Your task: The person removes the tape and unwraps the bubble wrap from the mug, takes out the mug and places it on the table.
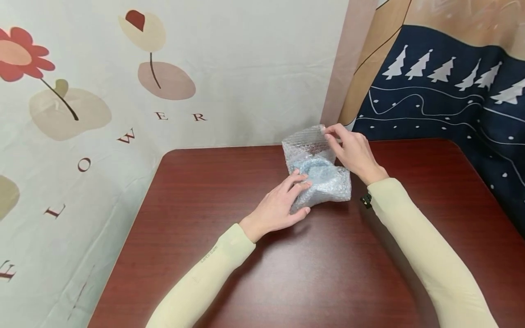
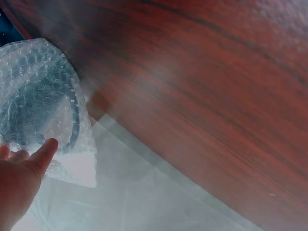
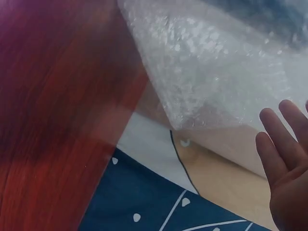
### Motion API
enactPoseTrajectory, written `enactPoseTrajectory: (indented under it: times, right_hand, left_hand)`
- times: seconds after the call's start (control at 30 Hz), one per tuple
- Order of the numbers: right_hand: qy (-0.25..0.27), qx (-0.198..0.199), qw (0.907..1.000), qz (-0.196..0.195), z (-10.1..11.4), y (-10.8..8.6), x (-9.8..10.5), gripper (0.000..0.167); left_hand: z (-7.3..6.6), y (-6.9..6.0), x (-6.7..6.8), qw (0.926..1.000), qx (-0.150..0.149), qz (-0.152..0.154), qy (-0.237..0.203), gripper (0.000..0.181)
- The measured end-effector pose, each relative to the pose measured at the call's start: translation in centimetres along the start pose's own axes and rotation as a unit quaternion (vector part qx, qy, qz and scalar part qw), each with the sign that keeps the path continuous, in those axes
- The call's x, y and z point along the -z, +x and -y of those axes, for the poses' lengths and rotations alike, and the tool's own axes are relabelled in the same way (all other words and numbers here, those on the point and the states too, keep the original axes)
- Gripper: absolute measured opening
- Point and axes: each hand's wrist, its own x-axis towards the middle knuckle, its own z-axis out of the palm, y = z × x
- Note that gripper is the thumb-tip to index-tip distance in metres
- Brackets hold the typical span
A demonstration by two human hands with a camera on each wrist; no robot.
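A clear bubble wrap sheet or bag (image 1: 334,187) lies near the back edge of the table, with a bluish, rounded thing (image 1: 320,171) showing through it. The bubbles blur that thing, so its kind cannot be told. My left hand (image 1: 280,205) rests on the wrap's left side with fingers extended, thumb near the front edge. At the back right, my right hand (image 1: 356,150) pinches the top corner of a raised flap (image 1: 305,140) between thumb and index finger. In the right wrist view the other fingers (image 3: 279,134) stand apart from the wrap, while the pinch is hidden.
The reddish-brown wooden table (image 1: 197,196) has rounded back corners. A pale cloth with flowers and letters (image 1: 246,68) hangs behind it, and a dark blue cloth with white trees (image 1: 434,100) hangs at the right. A small black device (image 1: 366,200) sits at the right wrist.
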Motion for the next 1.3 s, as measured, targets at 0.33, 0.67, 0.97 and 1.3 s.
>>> enactPoseTrajectory:
  times: [0.33, 0.67, 0.97, 1.3]
  right_hand:
    - [0.082, -0.102, 0.9913, 0.013, -0.7, 0.1, 0.4, 0.07]
    - [0.074, -0.167, 0.9781, 0.099, 1.0, -2.9, 2.8, 0.051]
    - [0.07, -0.192, 0.9603, 0.19, 2.6, -6.3, 3.5, 0.06]
    - [0.08, -0.183, 0.9652, 0.168, 2.7, -7.6, 2.5, 0.051]
  left_hand:
    - [0.1, -0.1, -0.3, 1.0, -0.001, -0.005, 0.001, 0.059]
    - [0.1, 0.0, -0.4, 1.0, -0.003, -0.007, -0.002, 0.059]
    - [0.1, -0.1, -0.5, 1.0, -0.003, -0.008, -0.001, 0.06]
    - [0.0, -0.1, -0.5, 1.0, -0.001, -0.008, -0.005, 0.061]
